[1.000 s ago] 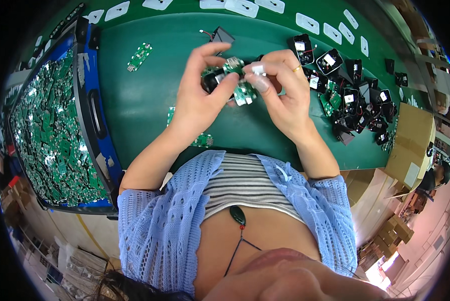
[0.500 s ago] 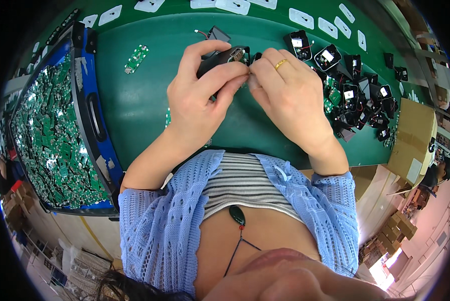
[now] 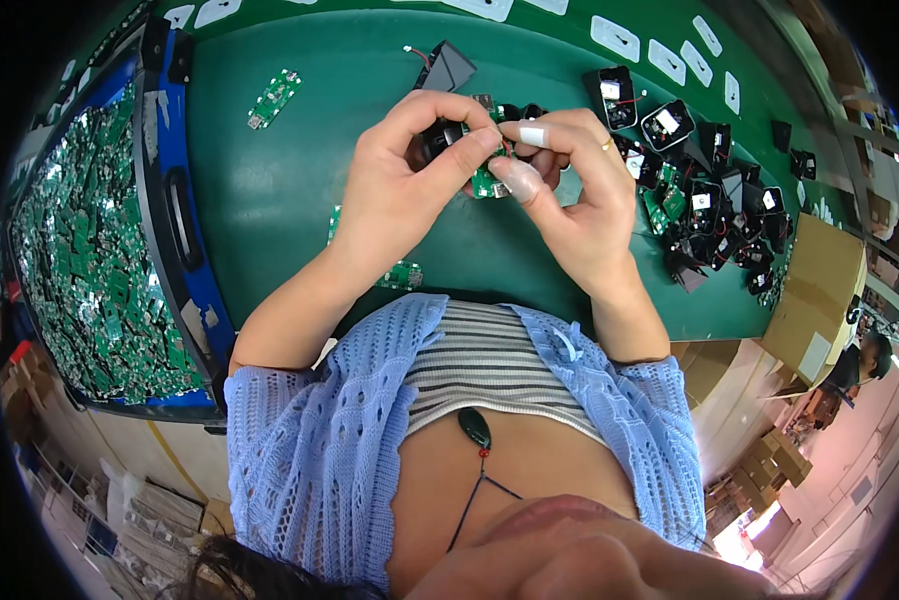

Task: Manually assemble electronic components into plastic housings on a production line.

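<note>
Over the green mat, both of my hands meet at one small black plastic housing (image 3: 439, 137) and a green circuit board (image 3: 487, 182). My left hand (image 3: 404, 180) curls around the housing, its thumb and index fingertips pressed together beside a thin red wire (image 3: 509, 148). My right hand (image 3: 584, 195) has its thumb against the board's edge, and its index fingertip meets the left fingertips. White tape wraps the right index finger and clear tape the thumb. What sits exactly between the fingertips is too small to make out. Fingers partly cover the housing.
A blue-edged bin (image 3: 184, 240) heaped with green circuit boards stands left. Loose boards lie on the mat (image 3: 269, 190), one board (image 3: 274, 98) at far left. A dark grey housing (image 3: 447, 68) lies ahead. Several black housings (image 3: 729, 215) pile up right, near a cardboard box (image 3: 814, 280).
The right hand has turned, showing its taped thumb and index finger. The green board and red wire between the hands have come into view. The housing sits slightly lower.
</note>
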`<state>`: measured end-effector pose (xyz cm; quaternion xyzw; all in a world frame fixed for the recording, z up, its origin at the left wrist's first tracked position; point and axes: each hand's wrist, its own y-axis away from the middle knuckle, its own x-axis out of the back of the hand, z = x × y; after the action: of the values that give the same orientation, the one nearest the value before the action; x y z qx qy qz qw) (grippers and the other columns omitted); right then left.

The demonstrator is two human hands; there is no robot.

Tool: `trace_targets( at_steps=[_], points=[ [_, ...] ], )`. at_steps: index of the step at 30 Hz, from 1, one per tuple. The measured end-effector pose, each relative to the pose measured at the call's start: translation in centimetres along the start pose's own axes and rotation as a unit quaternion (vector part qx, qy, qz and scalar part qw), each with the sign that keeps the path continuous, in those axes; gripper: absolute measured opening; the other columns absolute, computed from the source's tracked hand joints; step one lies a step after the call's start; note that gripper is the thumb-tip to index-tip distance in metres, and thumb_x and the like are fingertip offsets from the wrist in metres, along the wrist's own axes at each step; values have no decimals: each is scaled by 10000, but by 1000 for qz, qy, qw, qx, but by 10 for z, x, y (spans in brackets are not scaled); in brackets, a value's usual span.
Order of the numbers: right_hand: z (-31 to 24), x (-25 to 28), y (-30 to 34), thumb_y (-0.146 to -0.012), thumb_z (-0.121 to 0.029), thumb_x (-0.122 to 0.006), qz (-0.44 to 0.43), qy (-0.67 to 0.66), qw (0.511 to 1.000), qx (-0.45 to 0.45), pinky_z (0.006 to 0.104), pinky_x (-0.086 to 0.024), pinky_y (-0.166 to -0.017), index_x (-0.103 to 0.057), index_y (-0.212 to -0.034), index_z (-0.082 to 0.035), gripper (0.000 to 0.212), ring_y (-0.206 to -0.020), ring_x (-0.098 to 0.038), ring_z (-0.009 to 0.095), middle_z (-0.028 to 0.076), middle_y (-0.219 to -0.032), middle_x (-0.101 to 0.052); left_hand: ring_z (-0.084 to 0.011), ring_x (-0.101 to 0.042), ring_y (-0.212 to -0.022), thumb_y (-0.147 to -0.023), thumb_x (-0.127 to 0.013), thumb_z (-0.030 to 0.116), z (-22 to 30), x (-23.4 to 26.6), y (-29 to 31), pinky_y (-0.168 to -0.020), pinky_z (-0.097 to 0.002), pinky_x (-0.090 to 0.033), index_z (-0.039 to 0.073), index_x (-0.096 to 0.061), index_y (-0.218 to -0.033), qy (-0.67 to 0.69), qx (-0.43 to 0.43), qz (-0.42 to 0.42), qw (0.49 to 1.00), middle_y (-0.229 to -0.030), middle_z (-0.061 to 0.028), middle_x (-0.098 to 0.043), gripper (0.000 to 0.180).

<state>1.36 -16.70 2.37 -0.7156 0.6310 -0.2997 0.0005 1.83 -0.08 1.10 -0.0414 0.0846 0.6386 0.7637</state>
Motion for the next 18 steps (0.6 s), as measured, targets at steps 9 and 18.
trace_targets(
  at_steps=[9,18],
  points=[
    [15,-3,0,-783,6,-689,30,-58,998,11,233,-453,-542,-610,-929,5,166,-645,-547,121,92,-867,-602,-12,-466,-574,-865,-621,71,4,-2,1,-438,-161,-361,38,-598,-998,-7,8,-4,1000,-941,-12,-566,138],
    [4,9,-9,-732,27,-699,-14,89,990,109,294,-485,-570,-609,-871,7,167,-701,-587,192,111,-837,-598,-55,-533,-734,-803,-634,28,10,-3,5,-539,-174,-437,74,-548,-1141,-39,-35,36,998,-1017,-30,-531,352]
  ],
)
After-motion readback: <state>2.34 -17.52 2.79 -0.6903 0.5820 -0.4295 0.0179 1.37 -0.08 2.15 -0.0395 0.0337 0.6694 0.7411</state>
